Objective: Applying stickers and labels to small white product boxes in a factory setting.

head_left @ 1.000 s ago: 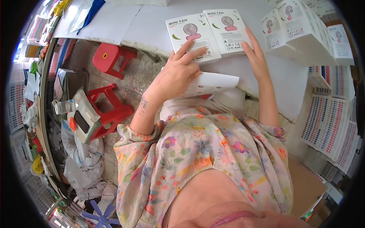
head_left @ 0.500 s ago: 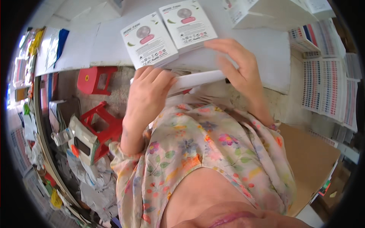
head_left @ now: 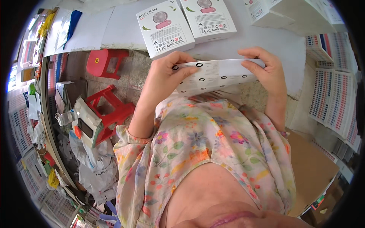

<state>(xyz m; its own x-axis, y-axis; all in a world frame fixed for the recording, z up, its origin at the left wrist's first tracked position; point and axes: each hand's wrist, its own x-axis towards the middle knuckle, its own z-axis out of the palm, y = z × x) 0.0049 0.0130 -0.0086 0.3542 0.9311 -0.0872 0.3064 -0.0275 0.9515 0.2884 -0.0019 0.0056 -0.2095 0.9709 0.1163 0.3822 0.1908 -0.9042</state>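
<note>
A white sheet (head_left: 213,79) printed with small black oval marks, apparently a sheet of stickers, is held up in front of my body at the table's near edge. Its upper part bends over and shows plain white on the right. At its left end my left hand (head_left: 169,72) grips it, thumb on the face and fingers behind the edge. My right hand (head_left: 268,72) pinches the upper right corner between thumb and fingers. Just beyond the sheet lie two white boxes with a pink fan picture, a left box (head_left: 167,28) and a right box (head_left: 208,19).
More white boxes (head_left: 281,13) stand on the white table (head_left: 262,41) at the far right. Stacks of printed sheets (head_left: 330,102) lie to the right. On the left are a red stool (head_left: 100,62), another red stool (head_left: 118,102) bearing a grey package with a phone (head_left: 85,128), and plastic bags (head_left: 93,171).
The sheet has turned so that its marked face shows. My right hand, blurred and spread before, has closed on its right corner. The view has shifted slightly.
</note>
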